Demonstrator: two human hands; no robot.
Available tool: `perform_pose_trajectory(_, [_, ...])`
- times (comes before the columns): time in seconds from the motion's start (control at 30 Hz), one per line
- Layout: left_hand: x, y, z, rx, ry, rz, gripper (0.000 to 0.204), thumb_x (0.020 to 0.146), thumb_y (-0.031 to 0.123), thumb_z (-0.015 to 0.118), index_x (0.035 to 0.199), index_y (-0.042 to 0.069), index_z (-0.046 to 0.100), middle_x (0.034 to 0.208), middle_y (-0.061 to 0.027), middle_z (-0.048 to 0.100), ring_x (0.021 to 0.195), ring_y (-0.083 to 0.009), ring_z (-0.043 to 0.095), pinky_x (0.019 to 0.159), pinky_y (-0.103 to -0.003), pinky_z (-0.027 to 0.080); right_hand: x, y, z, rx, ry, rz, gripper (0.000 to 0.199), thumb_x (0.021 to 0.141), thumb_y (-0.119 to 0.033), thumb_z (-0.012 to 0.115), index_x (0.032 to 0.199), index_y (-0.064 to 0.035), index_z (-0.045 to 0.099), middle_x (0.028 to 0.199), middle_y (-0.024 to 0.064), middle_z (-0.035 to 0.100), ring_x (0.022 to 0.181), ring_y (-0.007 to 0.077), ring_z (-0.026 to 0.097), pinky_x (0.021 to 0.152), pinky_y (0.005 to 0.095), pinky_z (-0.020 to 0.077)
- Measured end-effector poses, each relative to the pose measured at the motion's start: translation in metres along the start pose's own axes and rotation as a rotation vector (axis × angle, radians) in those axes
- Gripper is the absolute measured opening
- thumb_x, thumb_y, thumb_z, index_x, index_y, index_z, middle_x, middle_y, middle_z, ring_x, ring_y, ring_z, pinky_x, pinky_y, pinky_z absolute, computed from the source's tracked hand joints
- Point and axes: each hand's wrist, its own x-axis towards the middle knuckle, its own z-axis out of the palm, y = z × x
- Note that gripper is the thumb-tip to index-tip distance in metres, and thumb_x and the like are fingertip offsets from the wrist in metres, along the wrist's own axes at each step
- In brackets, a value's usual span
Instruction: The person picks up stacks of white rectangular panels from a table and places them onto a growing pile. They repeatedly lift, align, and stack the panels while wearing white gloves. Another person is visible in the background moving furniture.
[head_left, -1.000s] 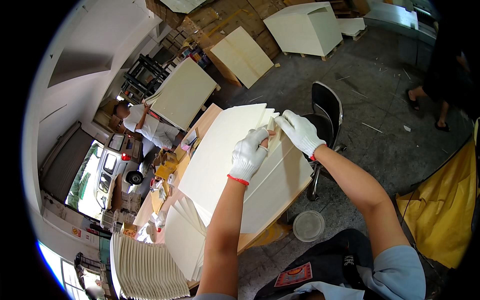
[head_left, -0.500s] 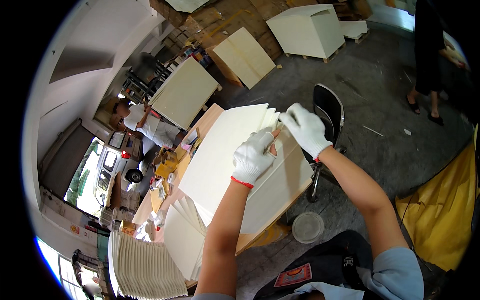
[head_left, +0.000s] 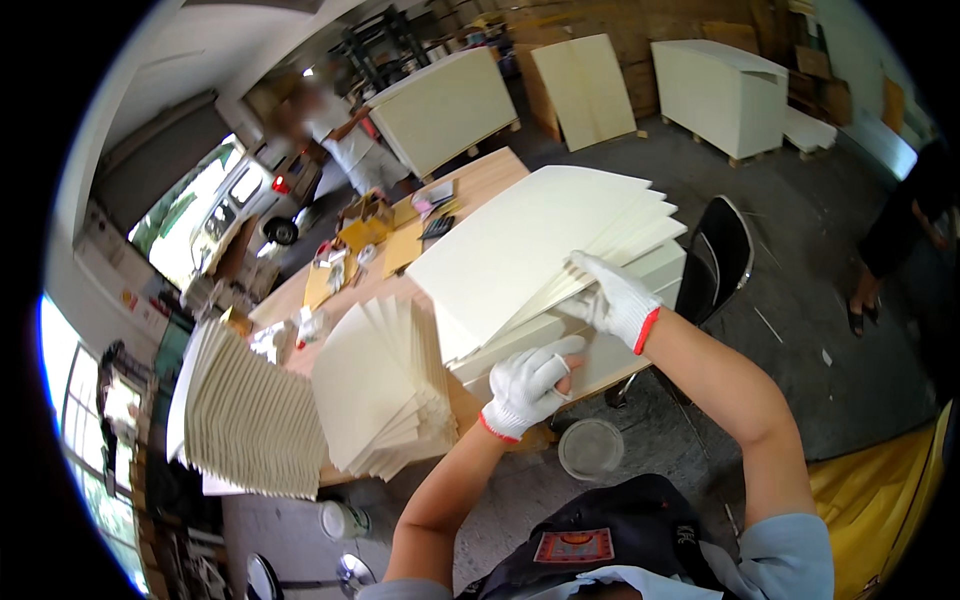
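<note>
Two white-gloved hands at work on a pile of thin white sheets (head_left: pixel 520 245), which lies at the right part of the wooden worktop (head_left: pixel 490 180). Upper sheets are fanned, their right edges stepped one beyond another; below them more white boards (head_left: pixel 655 262) show along the right side.

Progress, judged from the layout: partway. The upper sheets are separated at their edges but not squared up, and they overlap the boards beneath. To the left, near side, a middle pile (head_left: pixel 375 385) sits loosely fanned; beyond it, a left pile (head_left: pixel 255 420) stands thicker, with many layered edges. Whether either is finished cannot be told. Sheet count: not readable.

Pose, right hand (head_left: pixel 612 300): reaches in from the near right, forearm slanting left and away, elbow bent outward. Its fingers appear closed in a pinch over the near-right edge of the fanned sheets; how many are gripped is unclear.

Pose, left hand (head_left: pixel 532 385): lower and nearer, just at the pile's near edge, forearm slanting away to the right. Fingers curled, gap narrow, bare fingertips showing at the right; contact or any held edge cannot be made out.
</note>
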Motion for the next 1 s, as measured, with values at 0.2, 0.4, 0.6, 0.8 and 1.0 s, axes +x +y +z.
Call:
perform_pose_trajectory(0.2, [-0.039,-0.006,-0.012,0.069,-0.058,-0.288,0.020,0.078,0.010,0.073,0.097,0.018,0.070,0.121,-0.0079,0.069,0.088,-0.0299,0.073,0.067,-0.042,0.060,0.007,0.010,0.011,-0.181,0.081,-0.031,0.037,0.095,-0.017,0.077,0.127,-0.0090,0.061,0.128,0.0101,0.062,0.118,0.0278,0.065,0.095,0.0452,0.0657])
perform_pose_trajectory(0.4, [-0.046,-0.007,-0.017,-0.056,-0.281,-0.455,0.037,0.085,0.012,0.070,0.122,0.018,0.070,0.140,-0.0143,0.065,0.101,-0.0356,0.072,0.080,-0.043,0.061,-0.026,0.008,0.005,-0.298,0.163,-0.126,0.037,0.097,-0.015,0.074,0.130,-0.0061,0.061,0.126,0.0088,0.064,0.120,0.0265,0.066,0.101,0.0448,0.0615])
perform_pose_trajectory(0.6, [-0.126,-0.004,-0.003,-2.055,0.361,-1.022,0.059,0.105,0.043,0.052,0.152,0.006,0.048,0.149,-0.0143,0.057,0.131,-0.0315,0.059,0.109,-0.044,0.048,-0.116,-0.013,-0.045,-0.361,0.221,-0.144,0.036,0.099,-0.017,0.071,0.132,-0.0048,0.061,0.126,0.0077,0.066,0.116,0.0228,0.068,0.095,0.0405,0.0611])
perform_pose_trajectory(0.8, [-0.082,0.004,-0.054,-1.857,0.149,-1.337,0.055,0.104,0.028,0.062,0.149,0.000,0.046,0.144,-0.0146,0.060,0.130,-0.0308,0.061,0.110,-0.043,0.050,-0.172,-0.031,-0.100,-0.520,0.188,-0.076,0.027,0.100,-0.016,0.068,0.122,-0.0012,0.066,0.105,0.0065,0.071,0.089,0.0194,0.075,0.067,0.0337,0.0645])
perform_pose_trajectory(1.0, [-0.085,0.022,-0.080,-1.334,0.213,-1.196,0.046,0.095,0.012,0.075,0.135,-0.003,0.059,0.122,-0.0080,0.069,0.109,-0.0179,0.065,0.095,-0.033,0.053,-0.162,-0.027,-0.090,-0.602,0.086,-0.182,0.025,0.102,-0.014,0.065,0.124,-0.0009,0.064,0.106,0.0082,0.074,0.086,0.0183,0.075,0.067,0.0332,0.0642])
